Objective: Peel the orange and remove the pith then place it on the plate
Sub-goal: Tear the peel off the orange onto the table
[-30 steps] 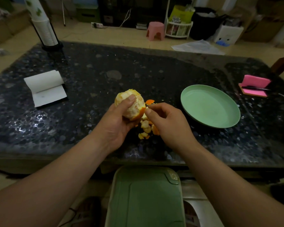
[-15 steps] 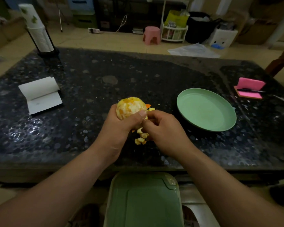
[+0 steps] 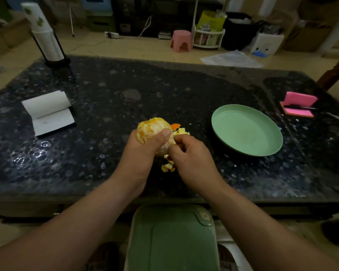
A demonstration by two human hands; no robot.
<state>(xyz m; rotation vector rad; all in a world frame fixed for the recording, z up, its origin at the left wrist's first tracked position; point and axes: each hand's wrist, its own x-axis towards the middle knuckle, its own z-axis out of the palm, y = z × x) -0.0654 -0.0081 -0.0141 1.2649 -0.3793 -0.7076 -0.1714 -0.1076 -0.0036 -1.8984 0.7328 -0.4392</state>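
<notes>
Above the dark bench (image 3: 125, 90), your left hand (image 3: 143, 153) holds the mostly peeled orange (image 3: 151, 128) in a closed grip, thumb across its front. Your right hand (image 3: 192, 159) pinches a strip of peel (image 3: 181, 132) at its side. Peel scraps (image 3: 167, 167) lie below; the green plate (image 3: 247, 130) sits nearby, right.

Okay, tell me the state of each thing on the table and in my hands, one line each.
orange, mostly peeled, white pith showing, held up
left hand, grips the orange
right hand, pinches at the orange's side
plate, empty
peel scraps, loose on the table below the hands
white notepad, open, page curled back
</notes>
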